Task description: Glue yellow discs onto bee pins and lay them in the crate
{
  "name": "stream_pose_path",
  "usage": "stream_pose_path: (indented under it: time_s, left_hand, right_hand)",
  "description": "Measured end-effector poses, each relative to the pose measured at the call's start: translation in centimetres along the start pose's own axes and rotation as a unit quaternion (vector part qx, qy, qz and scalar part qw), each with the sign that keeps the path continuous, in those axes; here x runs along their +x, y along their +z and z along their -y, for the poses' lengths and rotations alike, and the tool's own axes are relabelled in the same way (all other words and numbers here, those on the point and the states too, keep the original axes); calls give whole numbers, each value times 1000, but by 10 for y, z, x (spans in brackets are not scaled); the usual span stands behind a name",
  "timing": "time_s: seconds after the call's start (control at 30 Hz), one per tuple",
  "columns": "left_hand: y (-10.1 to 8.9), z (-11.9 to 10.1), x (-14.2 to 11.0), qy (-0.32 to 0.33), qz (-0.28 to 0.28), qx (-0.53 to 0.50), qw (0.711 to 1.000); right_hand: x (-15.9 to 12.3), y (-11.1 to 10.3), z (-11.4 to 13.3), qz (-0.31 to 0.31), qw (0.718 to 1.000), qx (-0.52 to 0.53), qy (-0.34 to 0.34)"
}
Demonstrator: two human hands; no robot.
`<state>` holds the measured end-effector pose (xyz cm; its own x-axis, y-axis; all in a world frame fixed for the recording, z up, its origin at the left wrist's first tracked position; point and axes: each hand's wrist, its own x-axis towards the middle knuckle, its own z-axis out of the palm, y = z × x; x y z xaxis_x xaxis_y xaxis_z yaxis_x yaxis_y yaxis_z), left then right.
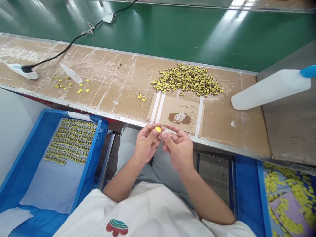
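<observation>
My left hand (147, 141) pinches a small round yellow disc (158, 129) between thumb and fingers, just over the table's front edge. Close against it, my right hand (176, 144) has its thumb and fingertips pressed together beside the disc; what it grips, if anything, is hidden. Beyond my hands a cardboard sheet (163, 112) is taped to the table, with a small clear lump (179, 117) on a dark wet patch. A heap of small yellow and dark pieces (187, 79) lies behind the sheet. Two similar pieces (141, 96) sit to its left.
A blue tray (86, 174) at left holds rows of yellow and dark pieces on paper. At right, another blue bin (263, 197) holds yellow discs. A white bottle (271, 89) stands on the table's right. A black cable (61, 52) and loose yellow pieces (79, 91) lie left.
</observation>
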<state>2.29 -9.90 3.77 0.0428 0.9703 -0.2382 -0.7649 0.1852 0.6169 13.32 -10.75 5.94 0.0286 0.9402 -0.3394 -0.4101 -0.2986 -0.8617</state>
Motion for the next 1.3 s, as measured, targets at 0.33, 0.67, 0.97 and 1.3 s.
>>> stream_pose_path:
  time_s: [0.33,0.67,0.97,1.3]
  left_hand:
    - [-10,-16,13,-58,-90,-77,991]
    - [-16,-10,24,-36,-132,-68,988]
    - [-15,-8,28,-39,-147,-29,988]
    - [-16,-9,29,-24,-125,-35,991]
  right_hand:
    - [142,-79,68,-129,783,-540,-281]
    - [214,-94,51,-58,713,-648,-261]
    - [220,-93,56,-45,719,-636,-277]
    - [210,-95,68,37,766,-559,-317]
